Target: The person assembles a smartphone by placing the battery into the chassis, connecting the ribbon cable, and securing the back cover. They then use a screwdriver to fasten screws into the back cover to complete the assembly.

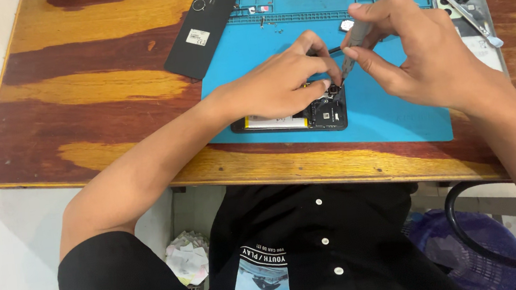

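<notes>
An opened black phone (322,114) lies on a blue work mat (389,112), its white battery and circuit board showing. My left hand (280,85) rests over the phone, with thumb and forefinger pinched at the camera end around a thin black tool. My right hand (411,52) grips a grey screwdriver (352,42) upright, its tip down on the phone's top corner beside my left fingertips.
The phone's black back cover (201,32) lies at the mat's far left corner on the wooden table (86,92). A second device (479,32) with a white tool and a black plate lies at the far right. A small part (347,25) and tiny screws lie along the mat's far edge.
</notes>
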